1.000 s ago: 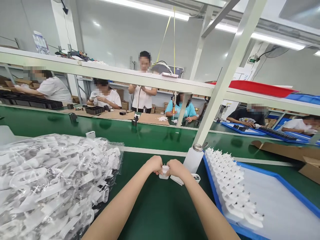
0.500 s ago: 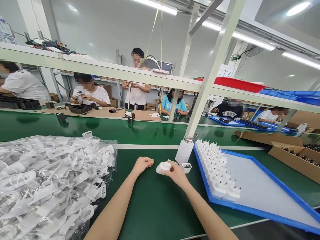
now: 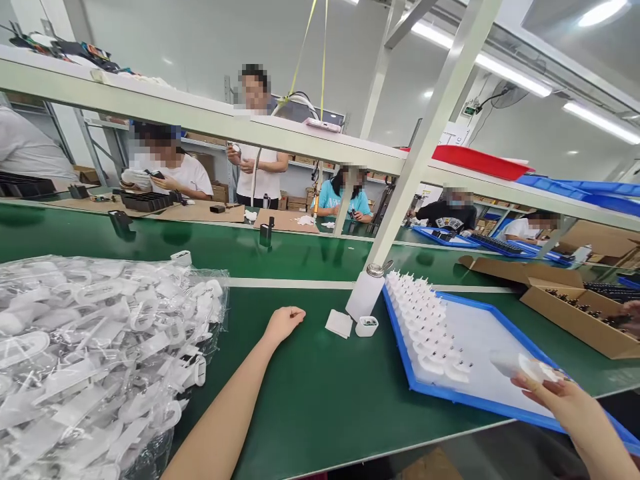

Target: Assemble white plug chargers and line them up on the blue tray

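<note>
My left hand (image 3: 284,321) rests on the green table (image 3: 320,393), fingers curled shut, with nothing visible in it. My right hand (image 3: 560,393) is far to the right over the near edge of the blue tray (image 3: 500,407), closed on a white plug adapter (image 3: 520,367). Rows of white plug adapters (image 3: 425,320) stand along the tray's left side. A white cloth (image 3: 339,323) and a small white cup (image 3: 367,326) lie between my hands.
A large clear bag of white parts (image 3: 95,347) fills the left. A white bottle (image 3: 367,293) stands at a slanted post. Cardboard boxes (image 3: 575,307) sit at right. Several other people work across the green conveyor (image 3: 250,253).
My right hand has carried the white adapter from the middle of the table rightward to the tray's near edge. My left hand stayed put. The view swung slightly right.
</note>
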Motion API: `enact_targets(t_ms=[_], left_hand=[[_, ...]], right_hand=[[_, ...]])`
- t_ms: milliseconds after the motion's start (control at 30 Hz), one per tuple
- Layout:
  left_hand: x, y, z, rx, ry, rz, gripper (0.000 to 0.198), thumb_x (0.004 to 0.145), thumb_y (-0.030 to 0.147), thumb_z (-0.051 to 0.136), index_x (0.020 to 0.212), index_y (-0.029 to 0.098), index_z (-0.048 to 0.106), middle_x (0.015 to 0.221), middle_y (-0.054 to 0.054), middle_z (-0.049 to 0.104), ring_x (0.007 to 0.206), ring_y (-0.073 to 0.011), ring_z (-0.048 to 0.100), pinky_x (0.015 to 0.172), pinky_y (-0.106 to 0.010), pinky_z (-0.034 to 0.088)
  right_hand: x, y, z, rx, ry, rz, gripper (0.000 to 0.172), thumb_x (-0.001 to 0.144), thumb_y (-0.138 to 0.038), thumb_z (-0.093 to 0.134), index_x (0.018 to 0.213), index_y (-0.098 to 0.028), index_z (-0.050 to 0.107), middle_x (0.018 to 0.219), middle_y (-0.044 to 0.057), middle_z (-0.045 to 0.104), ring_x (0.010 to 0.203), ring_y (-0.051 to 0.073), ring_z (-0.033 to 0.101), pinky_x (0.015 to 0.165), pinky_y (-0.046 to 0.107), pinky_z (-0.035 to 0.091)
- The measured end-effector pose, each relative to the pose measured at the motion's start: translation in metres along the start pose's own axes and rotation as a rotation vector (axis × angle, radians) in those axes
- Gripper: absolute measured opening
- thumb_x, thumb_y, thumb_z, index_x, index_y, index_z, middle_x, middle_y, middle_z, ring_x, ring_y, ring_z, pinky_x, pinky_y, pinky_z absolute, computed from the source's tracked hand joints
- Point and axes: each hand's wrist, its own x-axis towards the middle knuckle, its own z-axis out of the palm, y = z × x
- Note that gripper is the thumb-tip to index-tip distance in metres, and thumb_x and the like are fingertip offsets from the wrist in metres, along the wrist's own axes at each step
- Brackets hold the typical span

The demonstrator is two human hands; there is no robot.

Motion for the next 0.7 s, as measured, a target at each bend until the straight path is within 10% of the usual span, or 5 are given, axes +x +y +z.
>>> enact_targets(t_ms=[267,700], left_hand=[[0.003,-0.005,0.002,-0.016,0.003,-0.024,0.034,0.064,0.043,0.038,0.079,0.018,0.056,0.071,0.000,0.059,0.065,-0.0128,0.054,0.064,-0.022,0.039],[0.005,-0.005,0.001,-0.030,-0.019,-0.028,0.032,0.064,0.040,0.038,0.077,0.018,0.056,0.070,0.000,0.059,0.063,-0.0124,0.054,0.060,-0.021,0.039]], right_hand=[[0.001,0.005,0.036,0.128,-0.284,-0.124,0.040,0.048,-0.036,0.053,0.083,-0.017,0.053,0.044,-0.003,0.050,0.049,0.016,0.051,0.051,0.025,0.040],[0.068,-0.033,0.087,0.297,-0.184,-0.028,0.030,0.052,-0.023,0.053,0.080,-0.012,0.055,0.067,0.006,0.058,0.052,0.014,0.054,0.050,0.024,0.043]])
